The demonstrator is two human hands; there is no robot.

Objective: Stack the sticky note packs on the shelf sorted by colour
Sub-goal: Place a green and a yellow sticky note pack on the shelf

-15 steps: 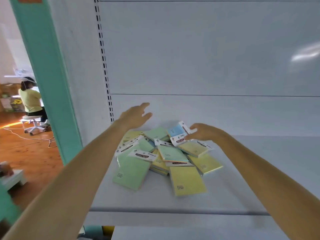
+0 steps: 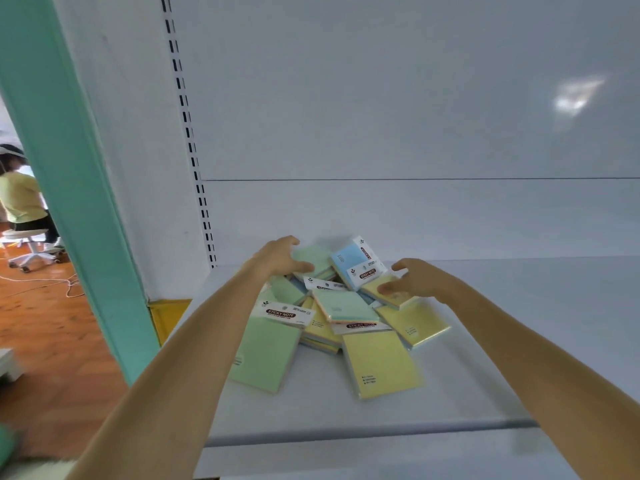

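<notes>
A loose heap of sticky note packs lies on the white shelf (image 2: 519, 341). A large green pack (image 2: 265, 355) is at the front left, a large yellow pack (image 2: 381, 363) at the front middle, and a light blue pack (image 2: 349, 256) leans at the back. My left hand (image 2: 277, 256) hovers over a green pack (image 2: 313, 258) at the back of the heap, fingers curled and apart. My right hand (image 2: 415, 277) reaches in from the right, fingertips on a small yellow pack (image 2: 384, 292). Neither hand has lifted anything.
A white back panel (image 2: 415, 116) rises behind the shelf, with a slotted upright (image 2: 190, 150) at its left. A teal post (image 2: 69, 188) stands further left. Beyond it a person (image 2: 20, 199) sits on a white stool (image 2: 31, 247) over a wooden floor.
My left hand has dropped from above the heap onto its back edge. My right hand has opened and slid down onto the small yellow pack.
</notes>
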